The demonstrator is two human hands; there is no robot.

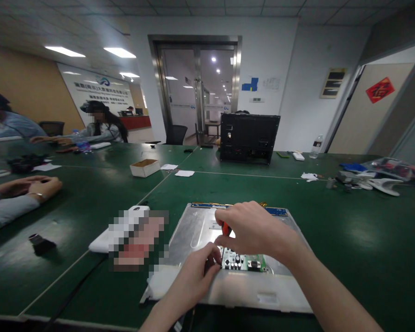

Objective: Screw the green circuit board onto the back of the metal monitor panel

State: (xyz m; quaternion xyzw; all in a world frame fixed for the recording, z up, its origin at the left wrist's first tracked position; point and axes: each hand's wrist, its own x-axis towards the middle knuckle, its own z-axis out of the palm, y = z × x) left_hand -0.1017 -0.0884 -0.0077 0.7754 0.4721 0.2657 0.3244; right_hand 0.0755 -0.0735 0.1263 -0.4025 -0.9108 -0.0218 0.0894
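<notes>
My right hand (250, 228) is closed around the orange-red handle of a screwdriver (226, 229), held nearly upright; its tip is hard to make out. Beneath it is a green circuit board (238, 262) with small round components and a connector. The board sits on a flat metal panel (183, 235), like the back of a display, with a blue strip (276, 211) along its far edge. My left hand (198, 272) has its fingers pinched together at the board's left side, close below the screwdriver handle. Whatever lies between those fingertips is hidden.
Left of the panel lie a white power bank-like object (99, 242) and a pixelated item. Farther off stand a black monitor housing (250, 138), a white box (145, 168) and a bottle (317, 146). Another person's hands (37, 186) rest at left; loose parts (363, 177) lie right.
</notes>
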